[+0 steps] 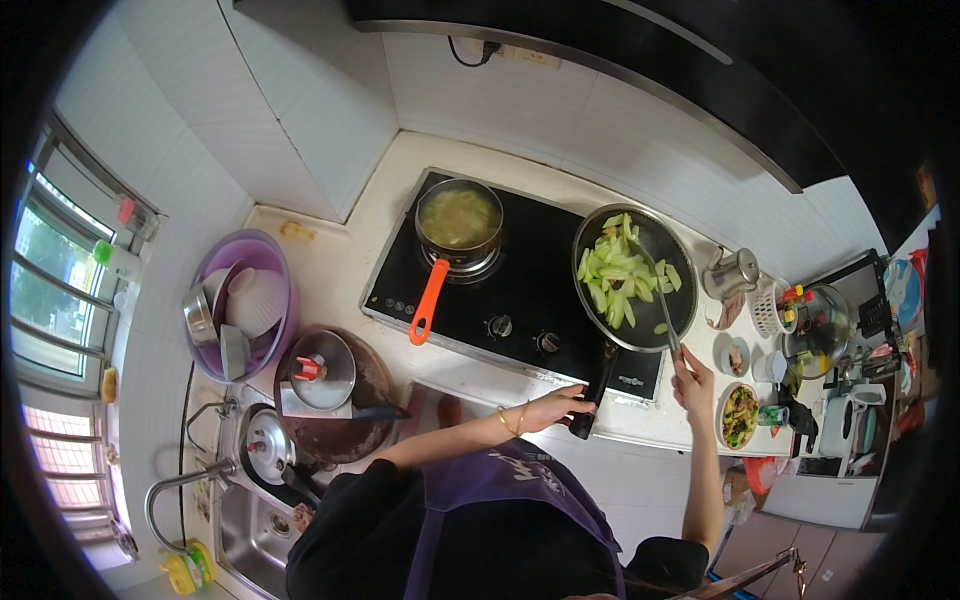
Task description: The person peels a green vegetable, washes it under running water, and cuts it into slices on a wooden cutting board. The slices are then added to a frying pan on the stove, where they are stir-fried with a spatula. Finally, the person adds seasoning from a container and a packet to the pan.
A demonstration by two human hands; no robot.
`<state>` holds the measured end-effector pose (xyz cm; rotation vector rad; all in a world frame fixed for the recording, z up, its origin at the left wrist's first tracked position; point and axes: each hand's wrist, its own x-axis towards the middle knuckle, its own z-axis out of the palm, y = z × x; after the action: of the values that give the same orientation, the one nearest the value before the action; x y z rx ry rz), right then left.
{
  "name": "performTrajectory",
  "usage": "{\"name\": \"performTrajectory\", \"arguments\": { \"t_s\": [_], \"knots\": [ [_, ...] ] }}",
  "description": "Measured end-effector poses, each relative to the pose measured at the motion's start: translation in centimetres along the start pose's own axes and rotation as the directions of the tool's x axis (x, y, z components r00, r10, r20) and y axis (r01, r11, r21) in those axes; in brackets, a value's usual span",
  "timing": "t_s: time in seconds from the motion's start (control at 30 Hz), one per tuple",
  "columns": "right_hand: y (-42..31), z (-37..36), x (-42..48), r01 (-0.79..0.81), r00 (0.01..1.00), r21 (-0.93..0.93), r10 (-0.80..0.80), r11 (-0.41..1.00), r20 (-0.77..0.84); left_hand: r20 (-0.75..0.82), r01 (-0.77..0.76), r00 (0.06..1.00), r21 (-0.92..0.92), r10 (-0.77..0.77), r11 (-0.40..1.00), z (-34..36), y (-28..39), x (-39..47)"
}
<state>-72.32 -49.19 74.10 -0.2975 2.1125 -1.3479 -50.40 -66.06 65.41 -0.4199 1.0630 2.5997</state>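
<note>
A dark frying pan point(679, 262) with sliced green vegetables point(616, 270) in it sits over the right part of the black gas hob point(540, 240). My left hand point(559, 410) grips the pan's black handle point(600, 390) near its end. In my right hand point(694, 379) is the handle of a metal spatula point(666, 315), whose far end reaches in among the vegetables. On the left burner stands a small saucepan point(459, 214) with greenish food in liquid, its orange handle point(430, 304) pointing towards me.
Left of the hob are a purple basin point(283, 262) of bowls, a round wooden board point(367, 367) bearing a glass lid point(322, 379) and a knife point(379, 413), and a sink point(247, 536). On the right stand a metal jug point(731, 271), a plate of cooked food point(739, 416) and a large glass lid point(817, 330).
</note>
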Motion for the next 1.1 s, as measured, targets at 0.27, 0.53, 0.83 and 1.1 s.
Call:
{"name": "performTrajectory", "arguments": {
  "t_s": [0.27, 0.53, 0.83, 1.1],
  "knots": [
    [-0.5, -2.7, 3.6, 0.191, 0.966, -0.131, -0.210, 0.973, -0.153, 0.046, 0.014, 0.999, -0.018, -0.013, 1.000, 0.4, 0.4, 0.2],
    [-2.6, 2.6, 2.2, 0.357, 0.931, -0.343, -0.361, 0.869, 0.054, 0.043, -0.008, 0.999, 0.006, 0.008, 1.000, 0.3, 0.8, 0.1],
    [-8.0, -4.0, -4.0, 0.371, 0.818, -0.914, -0.524, 0.163, 0.238, 0.000, 0.004, 1.000, 0.015, -0.004, 1.000, 0.2, 1.2, -0.5],
    [1.3, -2.9, -1.6, 0.279, 0.873, -0.785, -0.487, 0.554, -0.034, 0.055, -0.017, 0.998, -0.053, 0.020, 0.998, -0.3, -0.9, 0.6]
  ]
}}
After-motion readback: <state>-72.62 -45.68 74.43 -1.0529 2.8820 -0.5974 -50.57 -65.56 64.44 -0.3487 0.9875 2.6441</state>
